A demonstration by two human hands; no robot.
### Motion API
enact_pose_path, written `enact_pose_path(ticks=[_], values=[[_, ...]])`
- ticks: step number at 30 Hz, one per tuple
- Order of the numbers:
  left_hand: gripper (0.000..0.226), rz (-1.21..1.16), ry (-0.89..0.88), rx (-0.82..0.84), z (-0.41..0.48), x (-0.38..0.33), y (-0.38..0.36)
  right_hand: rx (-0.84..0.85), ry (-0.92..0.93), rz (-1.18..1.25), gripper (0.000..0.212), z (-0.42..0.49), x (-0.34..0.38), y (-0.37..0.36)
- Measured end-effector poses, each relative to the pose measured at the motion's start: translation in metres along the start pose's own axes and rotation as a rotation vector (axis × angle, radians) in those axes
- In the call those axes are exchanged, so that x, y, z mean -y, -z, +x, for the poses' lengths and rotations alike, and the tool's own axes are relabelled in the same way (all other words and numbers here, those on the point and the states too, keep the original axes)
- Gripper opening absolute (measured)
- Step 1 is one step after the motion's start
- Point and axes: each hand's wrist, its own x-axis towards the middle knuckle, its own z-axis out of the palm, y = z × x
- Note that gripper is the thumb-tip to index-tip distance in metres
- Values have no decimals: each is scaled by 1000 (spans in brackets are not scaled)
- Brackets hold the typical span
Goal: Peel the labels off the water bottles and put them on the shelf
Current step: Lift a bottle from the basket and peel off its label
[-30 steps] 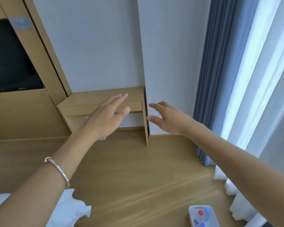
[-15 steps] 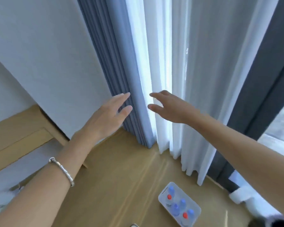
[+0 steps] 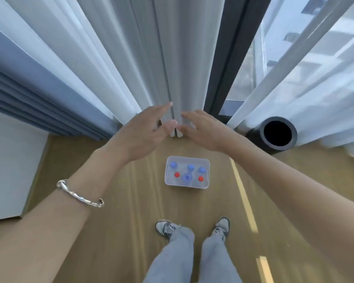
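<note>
I see my left hand (image 3: 143, 129) and right hand (image 3: 202, 129) both spread wide, holding nothing. The clear bin (image 3: 168, 181) of water bottles (image 3: 186, 177) stands upright on the floor (image 3: 114, 221), straight below and roughly equidistant, I think.

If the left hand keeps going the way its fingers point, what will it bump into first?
Probably the white curtain. The left hand is open, its fingers aimed at the folds by the window, with nothing seen between. Depth is hard to judge, so how close it is cannot be told.

Translucent plastic bin (image 3: 187, 185), wood floor (image 3: 119, 231)
</note>
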Motion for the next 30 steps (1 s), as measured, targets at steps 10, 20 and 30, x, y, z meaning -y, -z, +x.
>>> enact_pose_path(ticks=[10, 20, 30], values=[[58, -85, 122, 180, 63, 155, -190, 178, -147, 20, 50, 69, -143, -203], [64, -201, 233, 291, 95, 278, -361, 229, -322, -50, 42, 109, -283, -366], [61, -192, 238, 338, 121, 314, -425, 115, -519, -145, 37, 151, -355, -417]])
